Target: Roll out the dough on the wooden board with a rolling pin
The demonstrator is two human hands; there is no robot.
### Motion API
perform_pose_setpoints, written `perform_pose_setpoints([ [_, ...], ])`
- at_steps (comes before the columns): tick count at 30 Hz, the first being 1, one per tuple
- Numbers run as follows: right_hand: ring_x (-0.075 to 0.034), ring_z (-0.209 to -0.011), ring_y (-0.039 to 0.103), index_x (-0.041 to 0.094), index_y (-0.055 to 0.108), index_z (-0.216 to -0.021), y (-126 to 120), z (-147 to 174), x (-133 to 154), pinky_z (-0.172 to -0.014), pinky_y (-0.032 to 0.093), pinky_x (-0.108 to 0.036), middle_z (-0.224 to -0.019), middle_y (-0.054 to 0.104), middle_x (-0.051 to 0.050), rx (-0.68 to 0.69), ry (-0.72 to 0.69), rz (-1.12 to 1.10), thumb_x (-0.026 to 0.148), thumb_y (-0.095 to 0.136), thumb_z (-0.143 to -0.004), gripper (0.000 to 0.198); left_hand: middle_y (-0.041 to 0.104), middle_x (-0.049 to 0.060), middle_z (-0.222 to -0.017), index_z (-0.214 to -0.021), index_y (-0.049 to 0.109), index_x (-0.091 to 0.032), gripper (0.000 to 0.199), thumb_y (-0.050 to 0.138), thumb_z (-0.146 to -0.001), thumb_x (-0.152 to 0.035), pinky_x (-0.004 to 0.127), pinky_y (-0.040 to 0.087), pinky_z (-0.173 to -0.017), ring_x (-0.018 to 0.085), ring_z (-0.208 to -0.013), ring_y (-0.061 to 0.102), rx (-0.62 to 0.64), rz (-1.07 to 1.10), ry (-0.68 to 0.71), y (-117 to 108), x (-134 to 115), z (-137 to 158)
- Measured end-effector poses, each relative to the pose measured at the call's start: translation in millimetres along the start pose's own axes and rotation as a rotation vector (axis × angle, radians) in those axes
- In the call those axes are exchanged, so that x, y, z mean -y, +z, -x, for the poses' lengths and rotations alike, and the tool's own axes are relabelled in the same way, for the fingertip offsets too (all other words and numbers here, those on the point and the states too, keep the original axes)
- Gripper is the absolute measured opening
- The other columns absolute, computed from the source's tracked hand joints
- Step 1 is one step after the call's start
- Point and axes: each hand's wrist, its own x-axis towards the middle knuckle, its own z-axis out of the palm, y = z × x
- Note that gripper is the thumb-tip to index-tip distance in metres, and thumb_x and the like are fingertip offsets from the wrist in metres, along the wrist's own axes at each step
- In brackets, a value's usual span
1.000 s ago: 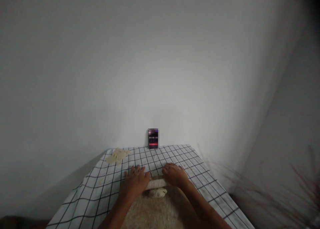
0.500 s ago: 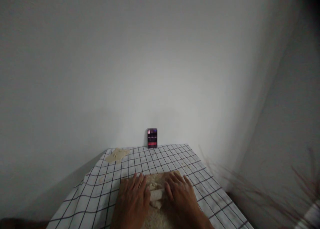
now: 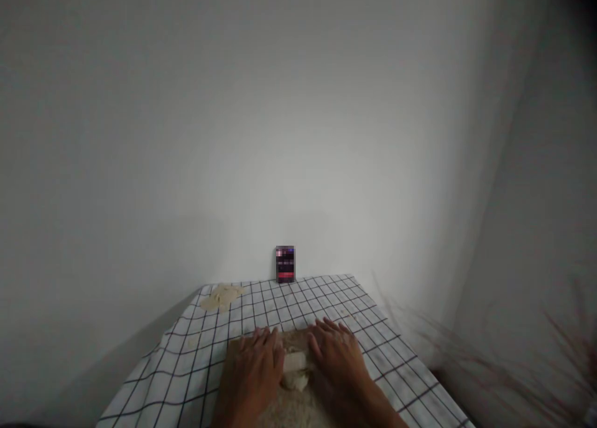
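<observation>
A pale rolling pin (image 3: 295,361) lies crosswise on a floury brown board (image 3: 280,412); only its middle shows between my hands. My left hand (image 3: 256,369) rests palm down over its left part, fingers stretched forward. Over the right part lies my right hand (image 3: 338,359), flat too, its fingers reaching to the board's far edge. Neither hand is wrapped round the pin. A small lump of soft pale dough (image 3: 296,380) shows just on the near side of the pin, partly hidden under it.
A white cloth with a dark grid (image 3: 321,297) covers the table. Flat pale dough pieces (image 3: 222,296) lie at the far left corner. A phone-like screen (image 3: 285,265) leans against the wall at the back. Thin blurred stems (image 3: 550,359) stand at the right.
Both hands and the rolling pin have moved a little forward, away from me. More dough shows on the near side. The view has tipped slightly upward.
</observation>
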Motion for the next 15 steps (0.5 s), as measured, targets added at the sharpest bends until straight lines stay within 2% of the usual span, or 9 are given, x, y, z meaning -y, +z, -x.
perform_pose_setpoints([
  [2, -0.028, -0.129, 0.065, 0.025, 0.076, -0.116, 2.5, -14.0, -3.2, -0.110, 0.048, -0.043, -0.129, 0.076, -0.012, 0.027, -0.001, 0.040, 0.034, 0.041, -0.107, 0.037, 0.066, 0.006, -0.152, -0.133, 0.075, -0.031, 0.048, 0.038, -0.103, -0.023, 0.066, 0.050, -0.118, 0.037, -0.146, 0.057, 0.026, -0.028, -0.009, -2.8, 2.7, -12.0],
  [5, -0.028, -0.112, 0.072, 0.026, 0.074, -0.113, 9.5, -25.8, -7.7, -0.097, 0.053, -0.039, -0.115, 0.078, -0.012, 0.089, -0.005, 0.090, 0.037, 0.050, -0.103, 0.028, 0.068, 0.010, -0.150, -0.134, 0.075, -0.026, 0.045, 0.042, -0.104, -0.025, 0.068, 0.047, -0.119, 0.038, -0.146, 0.056, -0.014, -0.055, -0.070, -4.3, 2.5, -25.7],
  [8, -0.028, -0.107, 0.073, 0.026, 0.073, -0.112, 14.6, -27.4, -9.3, -0.093, 0.054, -0.039, -0.114, 0.078, -0.012, 0.096, -0.001, 0.111, 0.035, 0.051, -0.103, 0.026, 0.069, 0.011, -0.147, -0.135, 0.074, -0.025, 0.043, 0.044, -0.104, -0.026, 0.068, 0.048, -0.119, 0.037, -0.144, 0.058, -0.034, -0.044, -0.086, -2.6, -0.5, -30.7],
  [12, -0.030, -0.117, 0.070, 0.024, 0.074, -0.113, 15.2, -18.5, -9.2, -0.104, 0.051, -0.043, -0.121, 0.077, -0.014, 0.077, -0.042, 0.099, 0.032, 0.052, -0.102, 0.027, 0.070, 0.011, -0.146, -0.133, 0.075, -0.023, 0.044, 0.042, -0.104, -0.024, 0.068, 0.047, -0.119, 0.037, -0.144, 0.058, -0.034, -0.053, -0.083, -0.3, -3.8, -24.1],
  [15, -0.032, -0.134, 0.062, 0.022, 0.076, -0.118, 12.0, -6.9, -7.5, -0.118, 0.041, -0.052, -0.134, 0.074, -0.015, 0.038, -0.044, 0.052, 0.031, 0.046, -0.104, 0.033, 0.074, 0.012, -0.141, -0.125, 0.078, -0.021, 0.044, 0.041, -0.102, -0.015, 0.065, 0.052, -0.115, 0.036, -0.137, 0.065, -0.029, -0.106, 0.003, 1.6, -4.8, -11.8],
])
